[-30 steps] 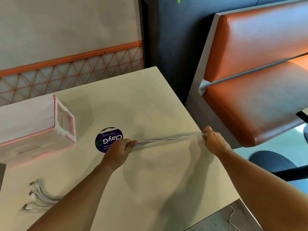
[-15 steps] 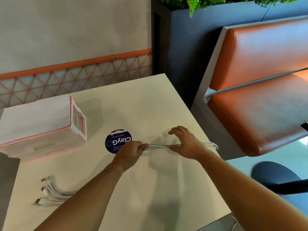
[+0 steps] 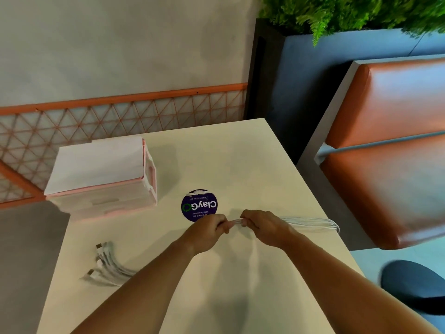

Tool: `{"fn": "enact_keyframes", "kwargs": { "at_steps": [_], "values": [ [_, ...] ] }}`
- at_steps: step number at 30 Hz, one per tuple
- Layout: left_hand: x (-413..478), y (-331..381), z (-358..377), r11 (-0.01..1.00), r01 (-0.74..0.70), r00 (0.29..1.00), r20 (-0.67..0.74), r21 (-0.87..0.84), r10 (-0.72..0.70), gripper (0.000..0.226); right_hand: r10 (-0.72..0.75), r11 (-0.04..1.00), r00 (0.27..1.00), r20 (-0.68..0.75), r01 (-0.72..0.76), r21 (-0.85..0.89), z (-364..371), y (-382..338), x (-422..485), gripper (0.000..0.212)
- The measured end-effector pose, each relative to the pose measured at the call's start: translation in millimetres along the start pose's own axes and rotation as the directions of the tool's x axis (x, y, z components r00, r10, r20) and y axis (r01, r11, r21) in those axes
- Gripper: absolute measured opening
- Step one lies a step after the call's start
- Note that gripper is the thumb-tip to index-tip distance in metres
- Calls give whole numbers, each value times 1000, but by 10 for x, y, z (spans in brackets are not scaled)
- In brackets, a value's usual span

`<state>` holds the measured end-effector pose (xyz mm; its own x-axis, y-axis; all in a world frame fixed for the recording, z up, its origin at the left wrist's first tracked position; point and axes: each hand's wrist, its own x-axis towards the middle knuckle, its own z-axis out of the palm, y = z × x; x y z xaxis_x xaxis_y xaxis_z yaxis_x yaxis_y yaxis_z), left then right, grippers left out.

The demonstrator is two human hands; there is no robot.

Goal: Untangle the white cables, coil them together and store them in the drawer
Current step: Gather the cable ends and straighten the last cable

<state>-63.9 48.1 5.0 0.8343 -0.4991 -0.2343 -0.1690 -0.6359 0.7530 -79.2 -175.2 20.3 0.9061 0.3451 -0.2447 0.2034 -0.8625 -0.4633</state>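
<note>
Head view, looking down. One pale table (image 3: 216, 153). One pink-and-white drawer unit (image 3: 101, 172) at far left corner, drawers apparently closed. Two hands mid-table: left hand (image 3: 207, 231) and right hand (image 3: 265, 226) nearly touching, fingers (image 3: 248, 216) of both curled, pinching white cables (image 3: 310, 222) between them. One bundle: folded loop trails to right edge, plug ends (image 3: 108, 268) lie near left edge; strand count too blurred to tell. One round sticker (image 3: 199, 205) just beyond hands. Step judged: coiling. Next likely needs folding loop over, then opening drawer.
</note>
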Motion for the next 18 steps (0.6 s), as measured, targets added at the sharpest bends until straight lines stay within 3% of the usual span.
{"fn": "enact_keyframes", "kwargs": {
  "at_steps": [6, 12, 18],
  "values": [
    [-291, -323, -158, 998, 61, 998, -25, -31, -62, 37, 21, 1000, 1000, -5, -21, 22, 15, -7, 63, 21],
    [-797, -892, -496, 970, 234, 970, -77, 68, -228, 40, 188, 982, 982, -37, -187, 23, -88, 211, 72, 25],
    [-958, -931, -656, 958, 180, 970, -202, 223, -135, 42, 284, 957, 957, 67, -287, 48, -104, 97, 169, 22]
  ]
}}
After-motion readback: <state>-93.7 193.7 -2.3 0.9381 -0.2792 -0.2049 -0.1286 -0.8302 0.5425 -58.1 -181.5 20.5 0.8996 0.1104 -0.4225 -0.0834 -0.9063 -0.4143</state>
